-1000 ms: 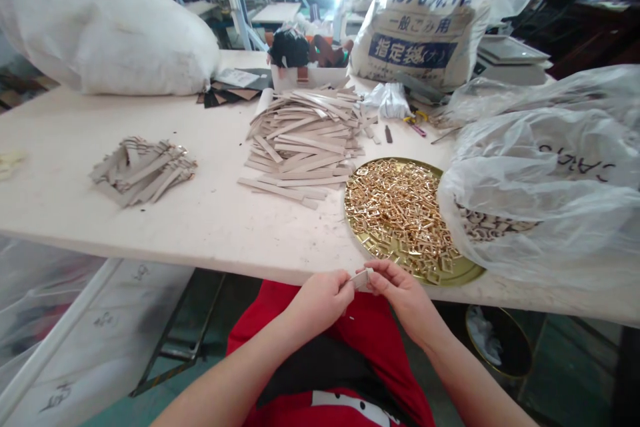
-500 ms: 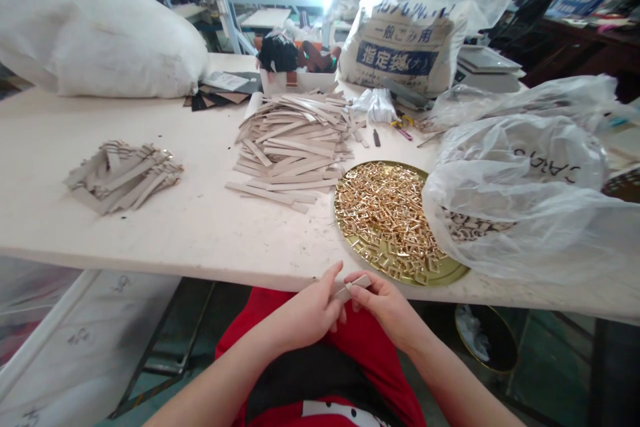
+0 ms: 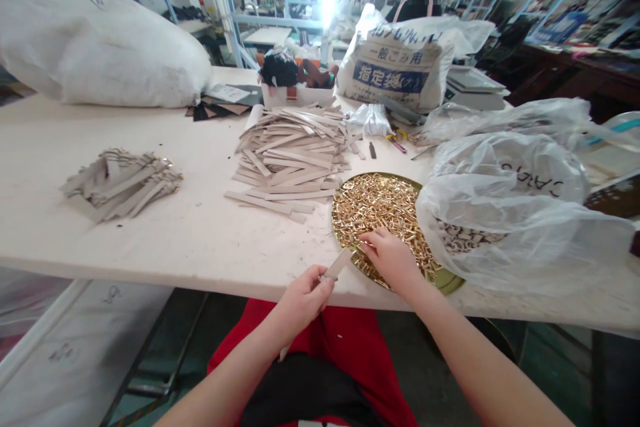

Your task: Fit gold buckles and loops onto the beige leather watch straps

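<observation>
My left hand (image 3: 304, 296) is closed on a pale beige strap (image 3: 338, 264) at the table's front edge; the strap points up and right. My right hand (image 3: 389, 255) reaches into the round gold tray (image 3: 447, 279) and its fingers pinch among the heap of small gold buckles (image 3: 383, 205); what they hold is too small to make out. A big pile of loose beige straps (image 3: 289, 156) lies just left of the tray. A smaller heap of straps with buckles (image 3: 121, 181) sits further left.
Clear plastic bags (image 3: 515, 213) crowd the table's right side. A large white sack (image 3: 95, 47) and a printed bag (image 3: 400, 63) stand at the back, with a small box of dark pieces (image 3: 295, 83) between them. A person works beyond the table.
My right hand let go of the strap and moved up into the buckle tray. My left hand kept the strap and rose toward the table edge.
</observation>
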The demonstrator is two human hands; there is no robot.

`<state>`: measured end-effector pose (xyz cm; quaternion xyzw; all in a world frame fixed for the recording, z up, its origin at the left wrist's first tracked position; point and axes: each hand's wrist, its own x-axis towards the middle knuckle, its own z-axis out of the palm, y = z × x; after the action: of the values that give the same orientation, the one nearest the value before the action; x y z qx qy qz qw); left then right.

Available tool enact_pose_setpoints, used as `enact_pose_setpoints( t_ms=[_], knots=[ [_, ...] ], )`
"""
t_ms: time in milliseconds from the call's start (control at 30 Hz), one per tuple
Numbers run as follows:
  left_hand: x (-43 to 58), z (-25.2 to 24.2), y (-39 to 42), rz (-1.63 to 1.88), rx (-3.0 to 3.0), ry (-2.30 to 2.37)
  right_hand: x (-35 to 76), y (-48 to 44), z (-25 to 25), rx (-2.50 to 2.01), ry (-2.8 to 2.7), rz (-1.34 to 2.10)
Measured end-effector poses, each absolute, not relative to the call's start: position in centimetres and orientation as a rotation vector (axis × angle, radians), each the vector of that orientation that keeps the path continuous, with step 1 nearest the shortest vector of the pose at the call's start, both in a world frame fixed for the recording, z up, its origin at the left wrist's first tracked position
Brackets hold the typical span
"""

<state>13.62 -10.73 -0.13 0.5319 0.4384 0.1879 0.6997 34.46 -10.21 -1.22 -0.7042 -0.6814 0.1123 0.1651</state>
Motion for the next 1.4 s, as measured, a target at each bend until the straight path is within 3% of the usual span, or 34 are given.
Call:
enact_pose_setpoints(
  t_ms=[100,300,567,900,1400],
  knots=[
    [14.1,-0.2,-10.8,0.432,1.106,0.994,34.8,-7.9,-1.5,-2.106,-2.196,0.150],
    [13.8,0.1,-11.0,0.454,1.056,1.049,35.2,-7.9,-0.8,-2.003,-2.184,0.170],
    [14.7,0.9,-10.4,0.605,1.138,0.965,32.2,-12.6,0.4,-1.387,-0.908,1.450],
    [14.3,1.0,-10.6,0.463,1.242,1.051,29.4,-14.9,-0.3,-1.086,-0.680,1.880],
    [13.2,0.5,-11.2,0.544,1.613,1.122,29.2,-15.3,-1.4,-1.012,-0.252,1.792]
  ],
)
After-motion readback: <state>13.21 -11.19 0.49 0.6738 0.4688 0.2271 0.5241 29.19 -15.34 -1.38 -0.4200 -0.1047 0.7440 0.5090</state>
